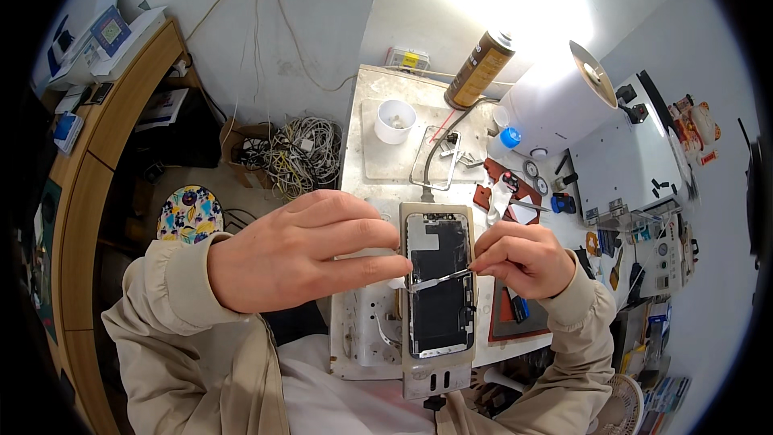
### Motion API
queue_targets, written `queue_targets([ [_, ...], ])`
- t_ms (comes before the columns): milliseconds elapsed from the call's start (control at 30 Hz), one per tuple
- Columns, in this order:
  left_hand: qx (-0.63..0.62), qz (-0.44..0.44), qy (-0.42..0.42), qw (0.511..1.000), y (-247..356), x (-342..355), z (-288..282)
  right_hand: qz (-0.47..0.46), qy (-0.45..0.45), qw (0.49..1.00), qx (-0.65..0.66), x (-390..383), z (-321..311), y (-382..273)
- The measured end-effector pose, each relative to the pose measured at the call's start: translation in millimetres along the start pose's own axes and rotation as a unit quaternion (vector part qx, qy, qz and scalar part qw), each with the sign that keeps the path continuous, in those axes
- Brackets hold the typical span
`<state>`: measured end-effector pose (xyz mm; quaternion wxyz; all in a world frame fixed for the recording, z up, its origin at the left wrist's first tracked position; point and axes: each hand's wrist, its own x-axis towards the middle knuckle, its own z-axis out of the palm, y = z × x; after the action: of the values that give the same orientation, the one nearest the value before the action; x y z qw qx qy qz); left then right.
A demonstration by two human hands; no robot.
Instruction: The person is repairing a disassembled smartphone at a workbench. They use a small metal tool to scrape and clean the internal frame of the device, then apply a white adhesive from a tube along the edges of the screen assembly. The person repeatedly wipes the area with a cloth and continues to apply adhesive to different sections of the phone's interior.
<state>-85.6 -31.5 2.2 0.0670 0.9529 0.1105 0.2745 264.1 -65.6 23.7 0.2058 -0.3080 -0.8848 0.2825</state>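
An opened phone screen assembly [440, 322], dark with silvery edges, lies in a metal fixture [435, 374] in front of me. My left hand [310, 254] reaches over its left edge with fingers outstretched and apart, one fingertip at the edge; its thumb is hidden. My right hand [522, 262] pinches the end of a thin metallic strip [443, 278] that slants across the phone. A small white item [396, 283] shows under my left fingertips, too small to identify.
On the worktop [378, 76] are a white cup [394, 121], spray can [479, 68], white cylindrical machine [547, 105], blue-lidded jar [507, 141] and red mat [507, 181] with tools. A wooden desk [88, 217] stands left, near a patterned stool [189, 209] and tangled cables [298, 157].
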Motion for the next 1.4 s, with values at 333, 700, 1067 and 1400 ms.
queue_targets([
  [333,0.001,0.000,-0.010,1.000,3.0,-0.2,-1.1,-0.055,0.025,0.990,-0.126,-3.3,-1.1,-11.7],
  [700,0.007,0.003,-0.008,1.000,4.9,-0.9,-2.5,-0.004,-0.003,1.000,-0.017,-3.8,2.0,-5.0],
  [1067,0.002,0.003,0.009,1.000,6.4,-1.4,1.1,0.009,-0.021,1.000,0.019,-1.7,-1.0,-3.3],
  [1400,-0.074,-0.047,0.051,0.995,7.3,-3.6,2.5,0.012,-0.018,1.000,0.016,-2.9,0.0,-3.5],
])
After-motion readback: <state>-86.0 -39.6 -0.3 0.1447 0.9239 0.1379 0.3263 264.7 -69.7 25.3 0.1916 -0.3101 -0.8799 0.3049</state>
